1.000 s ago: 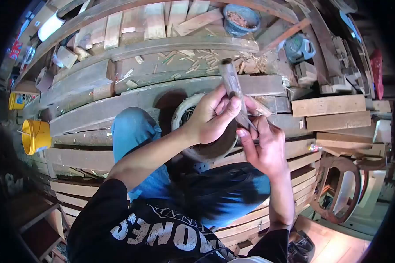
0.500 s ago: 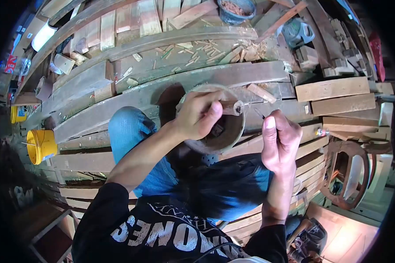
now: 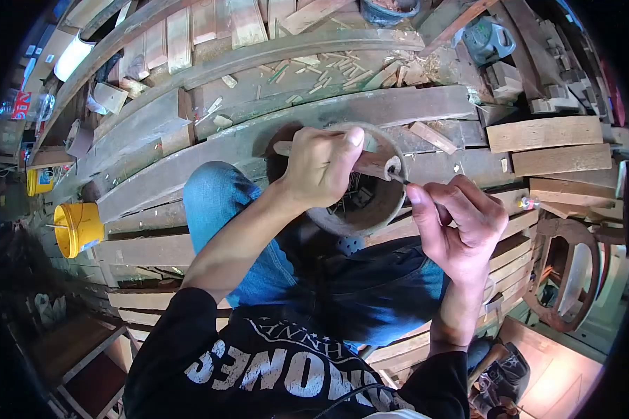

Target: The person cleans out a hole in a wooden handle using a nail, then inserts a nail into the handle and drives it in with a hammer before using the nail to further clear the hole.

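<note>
My left hand is wrapped round a brown wooden piece with a rounded, hollowed end facing right. A narrower end of it sticks out left of the fist. At that hollowed end, my right hand pinches a thin dark sliver-like thing between thumb and forefinger, its tip right at the hollow; I cannot tell its kind. Below both hands stands a round grey bucket between my knees, with several thin pieces inside. The left hand partly hides its rim.
Planks and wood scraps surround me. A small wood block lies beyond the bucket, and loose chips are scattered farther back. A yellow bucket stands at left, a grey jug at upper right. Someone else's clothing shows at lower right.
My right hand has moved left and up to the wooden piece, bringing the thin dark thing to its hollowed end. The left hand has tilted, showing more of the piece; the view has shifted slightly.
</note>
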{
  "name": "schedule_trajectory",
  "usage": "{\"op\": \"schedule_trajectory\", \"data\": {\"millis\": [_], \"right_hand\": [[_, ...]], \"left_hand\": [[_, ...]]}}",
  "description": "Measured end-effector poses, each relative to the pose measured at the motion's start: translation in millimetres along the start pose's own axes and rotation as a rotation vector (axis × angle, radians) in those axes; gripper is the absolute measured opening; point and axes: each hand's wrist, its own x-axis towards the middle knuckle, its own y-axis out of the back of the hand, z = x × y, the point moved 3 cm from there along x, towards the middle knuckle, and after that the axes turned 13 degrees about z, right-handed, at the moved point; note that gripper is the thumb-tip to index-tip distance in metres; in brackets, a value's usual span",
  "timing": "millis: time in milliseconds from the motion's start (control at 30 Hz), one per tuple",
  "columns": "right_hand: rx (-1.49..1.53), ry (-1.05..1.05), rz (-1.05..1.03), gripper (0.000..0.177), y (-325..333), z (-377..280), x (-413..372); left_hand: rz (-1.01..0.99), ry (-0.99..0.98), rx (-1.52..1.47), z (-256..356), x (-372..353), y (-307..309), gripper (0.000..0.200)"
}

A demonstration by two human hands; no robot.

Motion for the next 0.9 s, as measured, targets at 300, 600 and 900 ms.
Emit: {"op": "schedule_trajectory", "data": {"millis": [300, 600, 900], "right_hand": [[-0.507, 0.199, -0.119, 0.024, -10.4, -18.7, -4.6], [0.056, 0.145, -0.36, 0.028, -11.6, 11.2, 5.4], [0.329, 0.021, -0.177, 0.024, -9.6, 13.8, 4.8]], "left_hand": [[0.114, -0.285, 0.531, 7.1, 8.5, 8.1, 0.036], [-0.304, -0.306, 0.372, -13.6, 1.9, 18.9, 0.033], [-0.265, -0.038, -0.027, -5.5, 7.2, 7.4, 0.041]]}}
